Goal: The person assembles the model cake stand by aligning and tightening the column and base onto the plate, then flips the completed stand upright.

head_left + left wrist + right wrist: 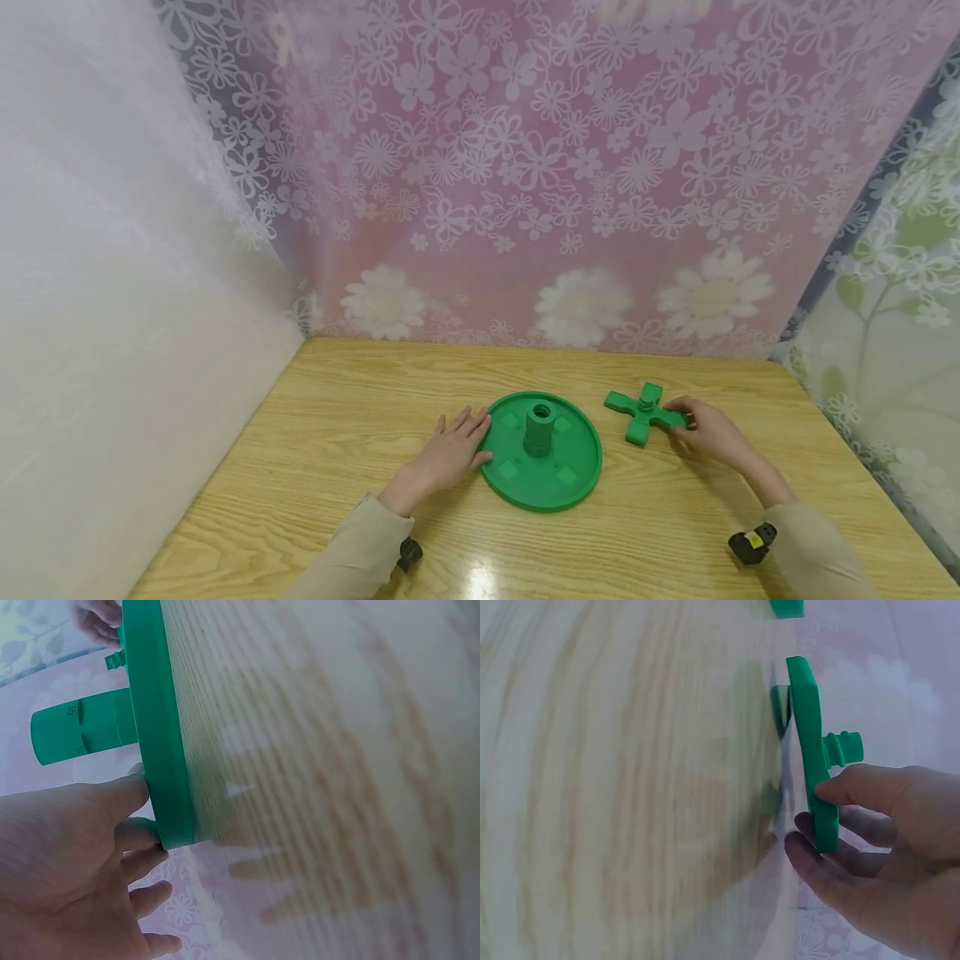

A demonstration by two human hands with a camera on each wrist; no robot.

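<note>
L hand (447, 454), fingers spread, touching rim of green disc (542, 487) btwn bench (375, 387) side edges; R hand (712, 432) pinching green cross (645, 414) twd far R corner.

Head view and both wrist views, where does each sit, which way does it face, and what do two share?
Head: worn on the person's head, facing forward and down over the wood-grained table; beige sleeves, left grip and right grip show.
Left wrist: on that wrist, facing along the left grip to the round green plastic-looking tray with a central post; part of the right grip appears.
Right wrist: on that wrist, facing the right grip, which pinches the green plastic-looking cross-shaped piece.
Shared: head and left wrist both show the tray.
</note>
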